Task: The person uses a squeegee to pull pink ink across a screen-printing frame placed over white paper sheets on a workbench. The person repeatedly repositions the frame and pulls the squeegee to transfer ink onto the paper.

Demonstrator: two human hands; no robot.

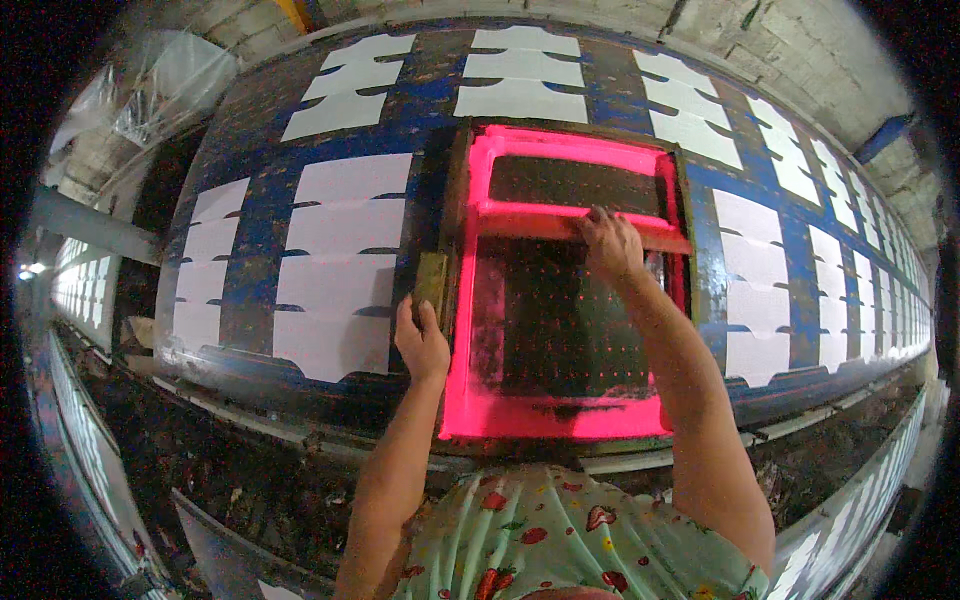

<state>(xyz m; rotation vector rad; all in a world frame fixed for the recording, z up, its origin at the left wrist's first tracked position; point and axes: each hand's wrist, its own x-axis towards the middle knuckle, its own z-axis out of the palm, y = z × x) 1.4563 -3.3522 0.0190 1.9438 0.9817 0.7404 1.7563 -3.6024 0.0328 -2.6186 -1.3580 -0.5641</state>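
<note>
A screen printing frame (460,360) smeared with bright pink ink lies on the long table, its dark mesh (550,320) dotted with small pink marks. My right hand (615,245) is closed on a long reddish squeegee (530,227) that spans the screen in its upper half, with pink ink along the blade. At the frame's left side, my left hand (422,335) grips a yellowish wooden block (432,275); whether that block is part of the frame I cannot tell.
Rows of white fabric pieces (340,230) lie on the blue, stained table (610,70) on both sides and beyond. A metal beam (90,225) and clear plastic sheeting (150,90) are at the left. A rail (620,460) runs along the table's near edge.
</note>
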